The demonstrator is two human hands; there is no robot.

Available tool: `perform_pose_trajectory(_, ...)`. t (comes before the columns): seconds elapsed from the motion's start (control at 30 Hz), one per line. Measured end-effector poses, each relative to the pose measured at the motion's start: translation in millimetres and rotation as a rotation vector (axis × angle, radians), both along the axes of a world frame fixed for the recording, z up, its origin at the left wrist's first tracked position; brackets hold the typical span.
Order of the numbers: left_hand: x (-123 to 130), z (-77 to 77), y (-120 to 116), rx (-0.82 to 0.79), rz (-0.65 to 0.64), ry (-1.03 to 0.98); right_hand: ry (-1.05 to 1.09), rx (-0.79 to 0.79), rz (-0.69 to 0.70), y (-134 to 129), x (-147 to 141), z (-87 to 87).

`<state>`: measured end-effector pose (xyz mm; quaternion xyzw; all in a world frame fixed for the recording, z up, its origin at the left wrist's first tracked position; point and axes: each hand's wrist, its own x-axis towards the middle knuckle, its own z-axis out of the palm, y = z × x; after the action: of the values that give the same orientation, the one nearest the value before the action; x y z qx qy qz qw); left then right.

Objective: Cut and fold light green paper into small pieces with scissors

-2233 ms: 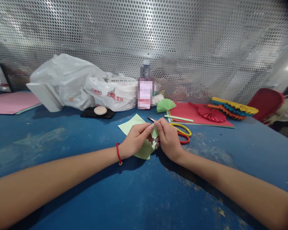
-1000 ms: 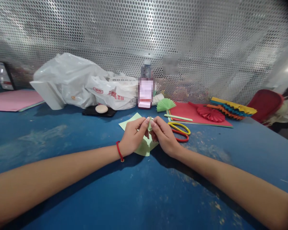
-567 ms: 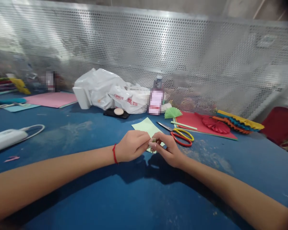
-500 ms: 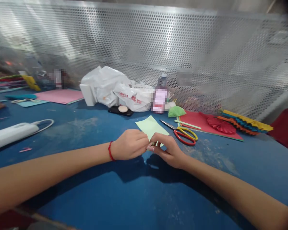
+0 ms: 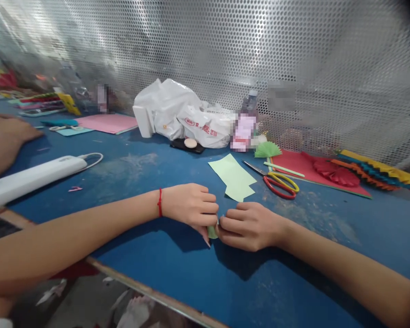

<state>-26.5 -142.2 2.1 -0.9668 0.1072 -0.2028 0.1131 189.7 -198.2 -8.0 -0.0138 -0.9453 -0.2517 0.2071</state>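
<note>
Small light-green paper piece (image 5: 212, 232), gripped

Located over the blue tabletop (image 5: 208, 282), between left hand (image 5: 193, 206) and right hand (image 5: 252, 227); both pinch it, fingers curled. Beyond lies flat light-green paper (image 5: 231, 174), just beside metal scissors (image 5: 268, 176) with red and yellow handles.

The blue surface (image 5: 225, 296) has lots of room between the near edge and the left grip (image 5: 193, 205) and right grip (image 5: 253, 226). The two almost touch at a bit of green paper (image 5: 212, 232), leaving hardly a gap. Past them, a flat green sheet (image 5: 233, 175) and scissors (image 5: 278, 184) lie low, easy to go over. Left of the sheet, a wide path runs back to the tall white bags (image 5: 171, 111). A metal wall (image 5: 205, 36) blocks the back edge. By the near edge on the left, a long white thing (image 5: 37, 177) lies in the way.
</note>
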Motion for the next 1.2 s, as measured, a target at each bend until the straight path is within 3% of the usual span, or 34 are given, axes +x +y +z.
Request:
perform_pose_trajectory(0.17,-1.7,-0.4,4.3,-0.147,0.031,0.020,-0.048,0.005,0.025,2.4,-1.8,1.1)
perform_pose_trajectory(0.3,2.3,-2.8,6.9,-0.125,0.027,0.056,-0.021,0.005,0.014,4.7,-1.6,1.5)
perform_pose_trajectory(0.47,5.2,-4.1,7.0,-0.167,0.142,0.203,0.002,0.001,0.060,5.2,0.1,0.4)
perform_pose_trajectory(0.57,-0.1,-2.7,7.3,-0.231,0.176,0.187,-0.009,0.005,0.076,3.5,0.3,0.5)
perform_pose_trajectory(0.7,-13.6,1.6,7.4,-0.405,0.254,0.146,-0.039,-0.017,0.092,-0.6,-0.9,1.8)
perform_pose_trajectory(0.87,-23.2,10.4,0.9,-0.651,0.248,0.276,-0.069,-0.107,0.065,-2.7,-2.9,4.3)
perform_pose_trajectory(0.97,-23.5,13.1,-3.9,-0.592,0.233,0.313,-0.046,-0.209,0.009,1.4,-1.6,4.3)
perform_pose_trajectory(1.2,-22.2,7.1,-9.4,-0.388,0.150,0.224,0.079,-0.610,-0.036,13.6,0.5,-5.4)
